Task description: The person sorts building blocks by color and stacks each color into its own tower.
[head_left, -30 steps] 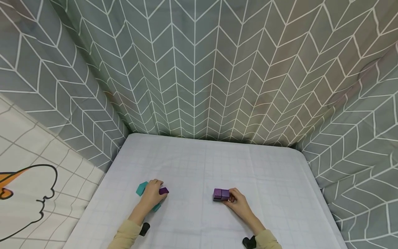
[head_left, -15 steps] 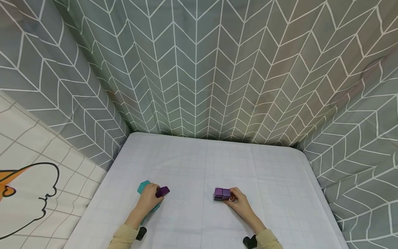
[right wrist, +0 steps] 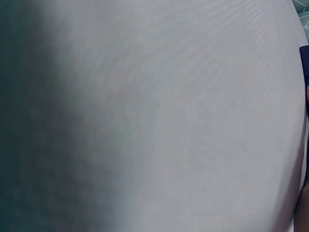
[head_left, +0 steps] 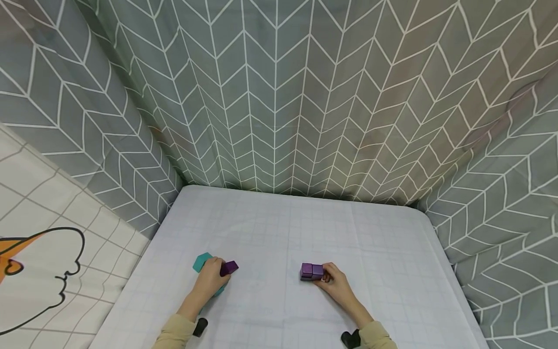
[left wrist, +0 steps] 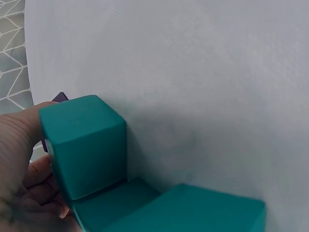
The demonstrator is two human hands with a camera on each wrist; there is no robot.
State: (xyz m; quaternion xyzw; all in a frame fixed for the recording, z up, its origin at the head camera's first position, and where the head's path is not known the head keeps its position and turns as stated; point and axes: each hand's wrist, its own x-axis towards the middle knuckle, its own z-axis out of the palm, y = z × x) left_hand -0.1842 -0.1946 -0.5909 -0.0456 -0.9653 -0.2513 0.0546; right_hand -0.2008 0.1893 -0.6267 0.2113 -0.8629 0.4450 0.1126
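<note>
My left hand [head_left: 210, 281] grips a block shape with a teal part [head_left: 201, 261] and a purple part [head_left: 228, 268], on the left of the table. Up close in the left wrist view, the teal part [left wrist: 89, 145] has a raised cube and a stepped base. Fingers of the left hand [left wrist: 17, 154] curl behind it, and a purple corner [left wrist: 60, 97] peeks out. To the right, my right hand [head_left: 339, 290] pinches the right end of a purple block piece [head_left: 311, 272] with cube-like segments. Only a dark edge of that piece [right wrist: 304, 60] enters the right wrist view.
A white cloth with a faint grid covers the table [head_left: 270, 232]. Patterned grey curtains [head_left: 274, 97] hang behind and beside it. Black wrist devices [head_left: 200, 327] sit by both beige sleeves [head_left: 174, 332].
My left hand has turned and drawn back slightly, showing more of the purple part beside its fingers. The right hand holds its purple piece almost still.
</note>
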